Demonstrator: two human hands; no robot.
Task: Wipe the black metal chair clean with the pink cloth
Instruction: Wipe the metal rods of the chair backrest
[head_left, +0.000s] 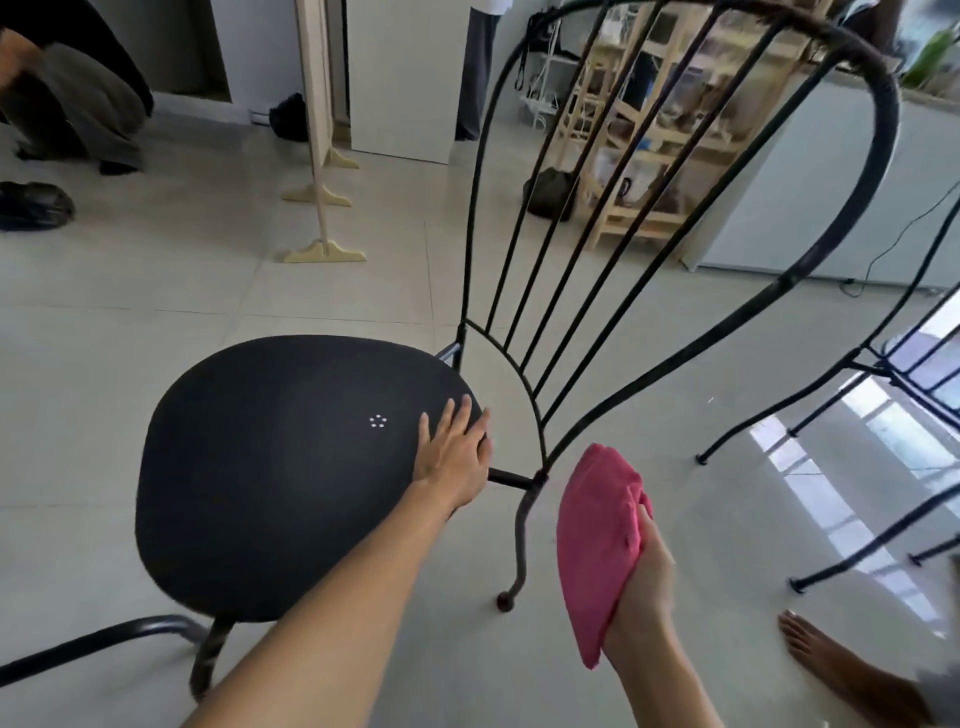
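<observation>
Holding (right hand (644, 587)): fingers curled tight round a bunched pink cloth (597, 551), up in the air just right of the chair's back leg, not touching metal.
Left hand (454, 460): flat, fingers straight, pressing the seat's back edge, gripping nothing.
Chair (291, 467): black metal, round seat, spindle back, standing on pale floor tiles (156, 291).
Nearby: a bare foot (815, 654) at lower right.

two bare forearms, no sleeves in view, left hand (453, 457), right hand (644, 587), bare foot (815, 654)
</observation>
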